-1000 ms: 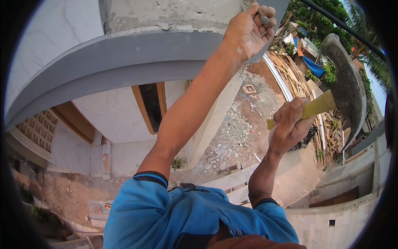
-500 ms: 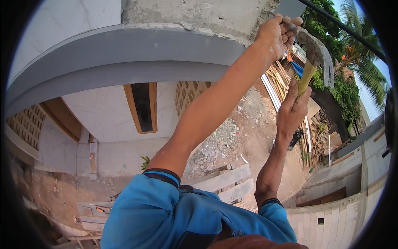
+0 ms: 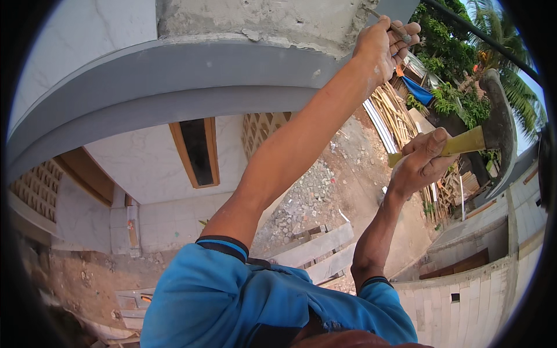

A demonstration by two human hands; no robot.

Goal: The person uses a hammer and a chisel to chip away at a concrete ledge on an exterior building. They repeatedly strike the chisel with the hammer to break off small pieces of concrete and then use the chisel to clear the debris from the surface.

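Note:
My left hand (image 3: 378,49) reaches up to the far right end of the rough concrete wall (image 3: 261,20). Its fingers are closed round a thin metal chisel (image 3: 398,30), tilted so that its tip meets the wall edge and its butt end points right and down. Lower and to the right, my right hand (image 3: 420,163) grips the yellow handle of a claw hammer (image 3: 467,142). The hammer's dark grey head is swung out to the right, well apart from the chisel.
A grey painted ledge (image 3: 232,66) curves below the concrete. A black cable (image 3: 481,35) crosses at the upper right, near trees. Far below lie rubble (image 3: 307,197), stacked wood strips (image 3: 389,119) and pale planks (image 3: 316,246). A block wall (image 3: 464,307) stands at lower right.
The hammer has swung away from the chisel's end, out to the right and down, its handle turning nearly level. My left hand still holds the chisel in about the same place.

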